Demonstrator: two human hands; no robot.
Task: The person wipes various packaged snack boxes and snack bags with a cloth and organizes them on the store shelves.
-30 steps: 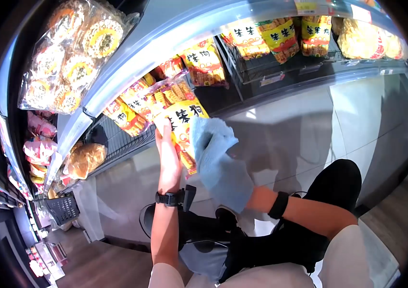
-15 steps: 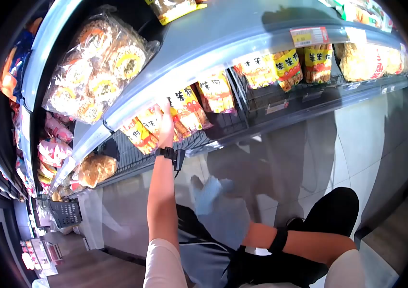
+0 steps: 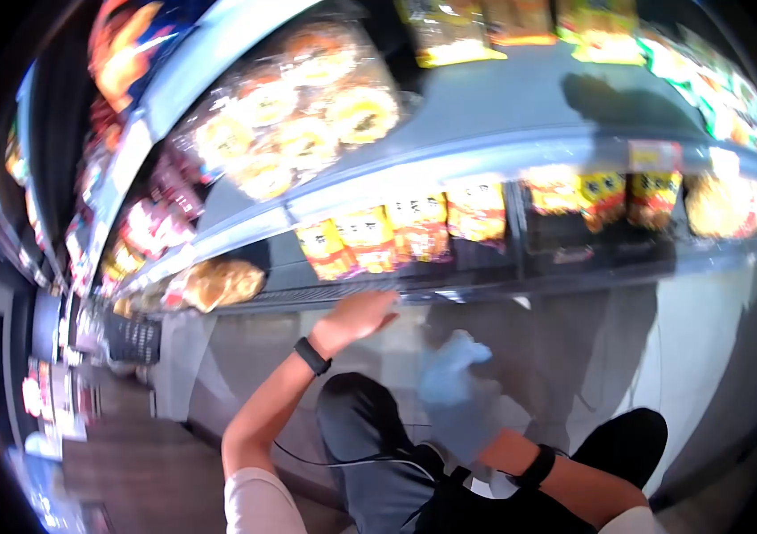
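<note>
My left hand (image 3: 356, 320), bare with a black band at the wrist, is just in front of the lower shelf's front edge. Its fingers stretch to the right, slightly blurred, and nothing shows in them. Above it, on the lower shelf, stand yellow and red snack packets (image 3: 368, 240) with dark lettering, apart from the hand. My right hand (image 3: 460, 400) is over the floor between my knees, covered by light blue fabric that looks like a glove or cloth. The fabric and blur hide how its fingers are set.
A clear bag of ring-shaped pastries (image 3: 307, 111) lies on the upper shelf (image 3: 503, 102). Bagged bread (image 3: 227, 283) sits at the lower shelf's left, with pink packages (image 3: 154, 222) behind it. A dark basket (image 3: 133, 338) stands at left. My knees (image 3: 356, 409) are close below the hands.
My left hand has come away from the snack packets, down and out of the shelf. The view has shifted, so the shelves appear lower and farther right. The blue-covered right hand stays low.
</note>
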